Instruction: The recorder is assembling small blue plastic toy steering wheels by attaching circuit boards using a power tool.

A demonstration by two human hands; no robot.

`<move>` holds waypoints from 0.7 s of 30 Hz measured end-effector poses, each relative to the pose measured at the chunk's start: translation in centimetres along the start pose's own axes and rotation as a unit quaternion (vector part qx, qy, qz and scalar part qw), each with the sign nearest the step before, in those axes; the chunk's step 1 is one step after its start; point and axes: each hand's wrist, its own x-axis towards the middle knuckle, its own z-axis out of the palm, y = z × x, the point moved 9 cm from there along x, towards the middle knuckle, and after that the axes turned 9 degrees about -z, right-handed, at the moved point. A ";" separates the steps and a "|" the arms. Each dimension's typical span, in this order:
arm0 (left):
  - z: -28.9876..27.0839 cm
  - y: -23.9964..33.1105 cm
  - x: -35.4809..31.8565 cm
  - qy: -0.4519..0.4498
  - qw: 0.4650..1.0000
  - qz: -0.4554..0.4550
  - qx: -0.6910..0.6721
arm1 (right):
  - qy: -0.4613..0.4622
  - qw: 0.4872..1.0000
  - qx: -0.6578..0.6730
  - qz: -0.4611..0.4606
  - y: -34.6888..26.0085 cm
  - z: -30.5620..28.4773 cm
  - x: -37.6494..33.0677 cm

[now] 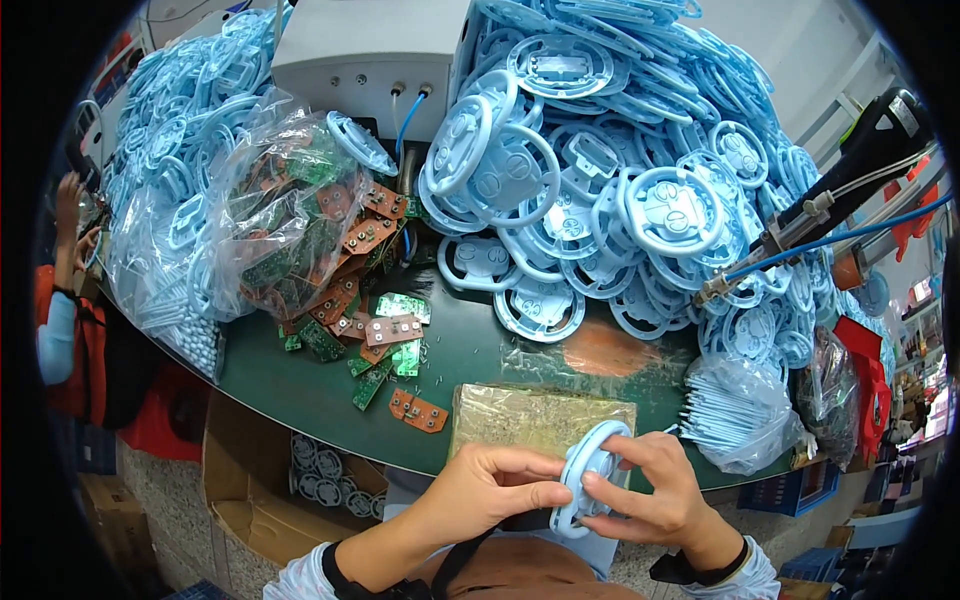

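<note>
A light blue plastic toy steering wheel (597, 440) is held tilted, almost edge-on, above the table's front edge. My left hand (478, 492) pinches its left rim between thumb and fingers. From the other side, my right hand (660, 492) grips the wheel with its fingertips on the inner face. Just beyond the hands lies a flat block wrapped in clear tape (520, 418). Green and brown circuit boards (393, 330) are strewn left of the block. Behind it, many more light blue steering wheels (672, 210) are heaped up.
A grey machine box (370, 50) stands at the back of the green table (290, 385). Plastic bags hold circuit boards (285, 210) and thin blue sticks (735, 410). A black tool on an arm (850, 150) reaches in from the right. Below sits a cardboard box (235, 480). A co-worker's arm (62, 300) shows far left.
</note>
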 end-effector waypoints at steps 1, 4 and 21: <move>0.1 0.4 -0.3 0.013 0.999 0.017 0.038 | 0.000 1.000 -0.001 0.002 -0.2 -0.2 0.0; -0.2 0.1 -0.8 0.062 0.988 -0.074 0.123 | -0.039 0.999 -0.006 0.017 -0.2 0.6 0.0; 0.6 -1.1 -2.2 0.128 0.990 0.028 0.041 | 0.093 0.636 0.639 0.423 0.4 10.0 -5.6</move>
